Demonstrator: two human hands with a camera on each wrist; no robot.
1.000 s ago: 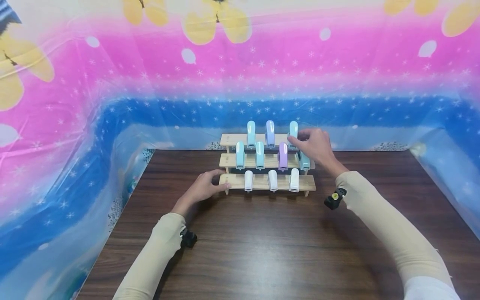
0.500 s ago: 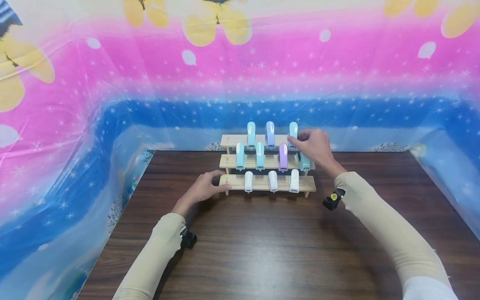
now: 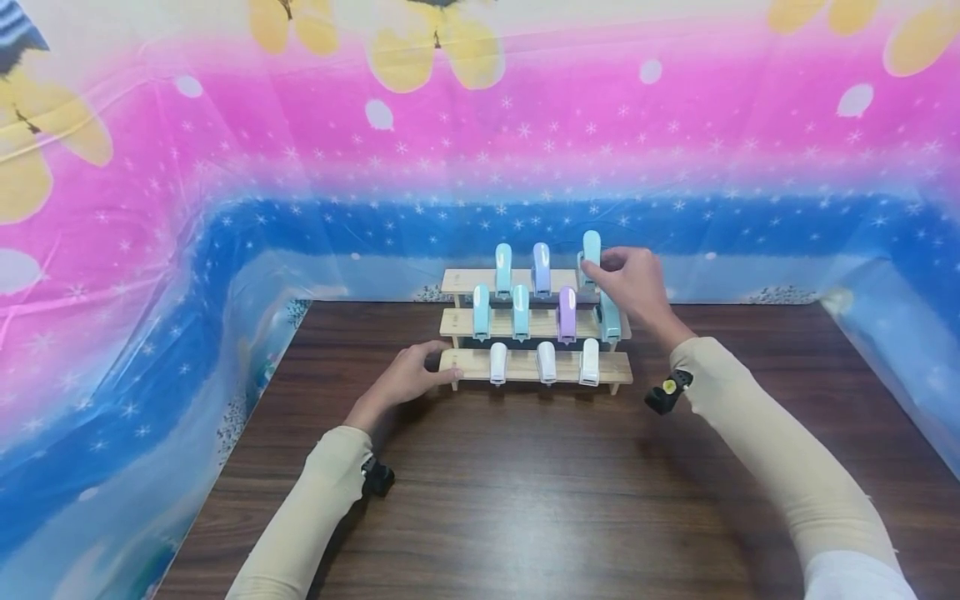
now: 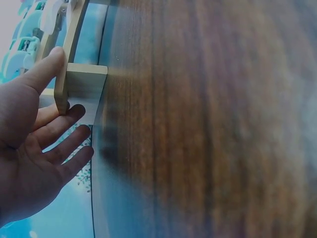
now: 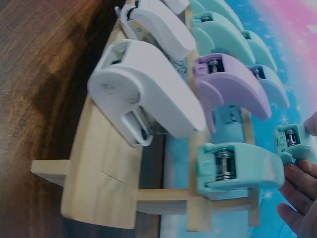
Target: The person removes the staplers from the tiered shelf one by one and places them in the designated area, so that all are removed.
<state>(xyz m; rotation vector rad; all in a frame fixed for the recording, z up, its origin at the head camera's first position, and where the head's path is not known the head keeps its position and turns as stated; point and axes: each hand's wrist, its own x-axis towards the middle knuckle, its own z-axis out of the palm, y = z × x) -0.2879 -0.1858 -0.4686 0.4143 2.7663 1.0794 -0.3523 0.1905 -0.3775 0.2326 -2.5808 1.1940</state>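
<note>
In the head view, a three-tier wooden stand bears several small hole punches in teal, purple and white. My left hand grips the left end of its lowest plank, thumb on top; the left wrist view shows the other fingers below and beside the plank's end. My right hand pinches a teal hole punch at the right of the top tier, its handle pointing up. In the right wrist view that punch sits between thumb and fingers, behind another teal punch on the middle tier.
Three white hole punches stand along the lowest tier, a purple one on the middle tier. The stand is at the back of a dark wooden table. A printed cloth hangs right behind it.
My right hand has raised the teal hole punch and shifted it slightly to the right, from its earlier place on the top tier. My left hand has stayed at the stand's end.
</note>
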